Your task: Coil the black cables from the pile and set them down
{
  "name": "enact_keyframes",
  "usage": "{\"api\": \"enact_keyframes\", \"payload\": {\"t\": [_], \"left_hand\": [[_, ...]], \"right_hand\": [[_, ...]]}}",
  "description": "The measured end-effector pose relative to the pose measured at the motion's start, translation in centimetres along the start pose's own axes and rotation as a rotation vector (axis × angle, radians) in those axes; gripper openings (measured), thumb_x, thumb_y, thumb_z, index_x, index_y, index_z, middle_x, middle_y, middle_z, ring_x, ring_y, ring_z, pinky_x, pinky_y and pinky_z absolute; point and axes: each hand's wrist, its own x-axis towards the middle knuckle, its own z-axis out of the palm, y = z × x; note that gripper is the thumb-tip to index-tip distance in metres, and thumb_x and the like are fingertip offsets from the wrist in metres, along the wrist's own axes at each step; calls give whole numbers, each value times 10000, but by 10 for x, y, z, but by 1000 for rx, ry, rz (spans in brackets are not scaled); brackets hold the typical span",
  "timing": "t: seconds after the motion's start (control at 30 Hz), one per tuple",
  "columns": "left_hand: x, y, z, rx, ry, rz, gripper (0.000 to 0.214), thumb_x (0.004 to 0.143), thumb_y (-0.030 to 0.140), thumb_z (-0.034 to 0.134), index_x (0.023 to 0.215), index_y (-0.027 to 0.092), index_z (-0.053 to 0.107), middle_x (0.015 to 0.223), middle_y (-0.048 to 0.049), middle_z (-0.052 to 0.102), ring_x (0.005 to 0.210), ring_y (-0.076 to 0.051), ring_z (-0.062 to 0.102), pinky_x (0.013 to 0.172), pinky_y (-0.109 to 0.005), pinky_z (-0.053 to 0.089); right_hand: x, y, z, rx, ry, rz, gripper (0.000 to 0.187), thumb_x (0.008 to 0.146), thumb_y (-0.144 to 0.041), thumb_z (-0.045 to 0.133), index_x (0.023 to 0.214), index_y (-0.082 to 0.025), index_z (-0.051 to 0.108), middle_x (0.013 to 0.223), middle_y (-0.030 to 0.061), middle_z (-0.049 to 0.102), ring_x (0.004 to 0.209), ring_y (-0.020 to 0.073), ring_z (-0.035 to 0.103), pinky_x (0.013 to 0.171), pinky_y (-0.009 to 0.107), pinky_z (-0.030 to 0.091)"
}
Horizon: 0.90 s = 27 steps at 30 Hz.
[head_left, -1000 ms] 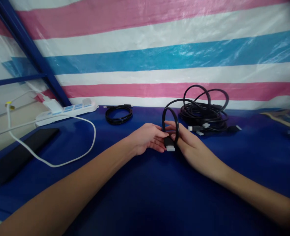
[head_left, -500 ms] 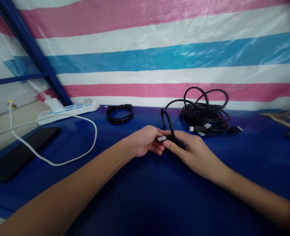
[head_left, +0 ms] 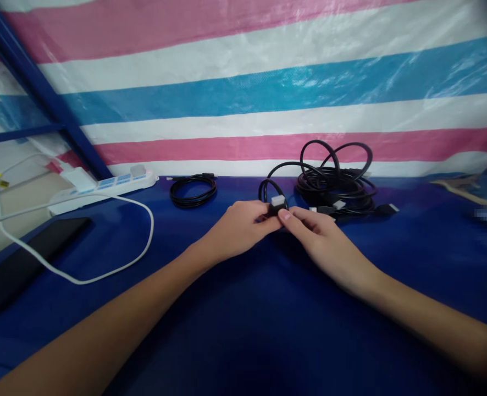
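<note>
Both my left hand (head_left: 245,228) and my right hand (head_left: 324,236) pinch the end of a black cable (head_left: 278,207) above the blue tabletop. Its plug has a pale, flat tip that points up and away from me. My right thumb presses against the plug's near side, and my left thumb and fingers close on its left. From the plug the cord loops back toward a larger tangle of black cables (head_left: 336,184), with several pale-tipped connectors lying at the front. My fingers hide part of the plug's body.
At the back left, a smaller coil of black cable (head_left: 193,191) lies near a white power strip (head_left: 103,190) with a charger (head_left: 78,179) in it. A white cord (head_left: 150,231) curves over a dark flat object (head_left: 33,261). Striped sheeting (head_left: 243,93) hangs behind.
The plug has turned from pointing left to pointing up and away. My left hand has closed in on it, and the view has shifted slightly.
</note>
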Motion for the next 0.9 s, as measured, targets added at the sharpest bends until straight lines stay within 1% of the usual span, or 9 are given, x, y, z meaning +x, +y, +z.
{"api": "enact_keyframes", "payload": {"t": [0.13,0.27,0.33,0.43,0.6,0.7,0.77,0.83,0.9], "left_hand": [[5,-4,2,-304,49,-223,431,890,505,391,862,146,628,839,-52,664,572,-109,597,564,-246,460],[7,-6,-4,-207,89,-226,505,888,551,360,774,158,656,790,-56,686,662,-130,622,611,-241,459],[7,-3,-7,-141,95,-233,510,877,553,377,708,166,663,755,-52,689,712,-138,611,641,-242,444],[6,6,-12,-171,91,-263,469,864,474,422,554,167,592,626,-35,648,623,-117,554,624,-239,414],[7,7,-16,-544,-110,-483,438,835,434,406,473,187,403,482,2,437,442,-80,349,463,-238,299],[9,-1,-17,-575,-198,-543,452,820,506,372,480,210,344,467,17,354,398,-86,285,422,-258,251],[10,-6,-19,-546,-193,-550,479,811,562,378,492,204,398,475,5,386,400,-96,319,425,-264,250],[9,-8,-23,-391,-88,-527,520,817,605,371,532,187,493,507,-25,463,438,-119,404,457,-277,293],[7,-7,-29,-7,173,-399,489,851,556,379,665,159,596,586,-60,549,547,-165,512,552,-306,376]], "right_hand": [[-1,0,0,41,-81,-16,339,897,-500,429,822,-215,597,743,2,563,693,162,504,589,274,371],[1,3,1,132,-180,9,246,870,-399,502,1015,-236,616,877,7,622,721,177,546,633,301,410],[2,5,1,167,-184,14,204,855,-331,514,1000,-229,617,900,7,631,769,184,564,686,312,427],[3,7,1,163,-207,8,133,827,-252,530,906,-218,632,870,0,639,838,192,582,738,309,427],[0,4,2,110,-316,-27,124,804,-300,596,834,-213,679,864,6,658,824,193,599,720,297,429],[-2,3,2,37,-322,-69,306,886,-427,484,814,-210,687,766,7,646,649,154,552,591,276,389],[-1,3,1,16,-278,-76,398,910,-477,423,778,-206,683,719,11,639,604,150,530,555,274,361],[0,4,1,31,-228,-73,432,907,-506,420,727,-204,672,736,24,652,658,166,559,582,279,374],[0,4,2,37,-176,-59,450,902,-526,421,707,-205,669,750,34,664,670,174,567,570,278,371]]}}
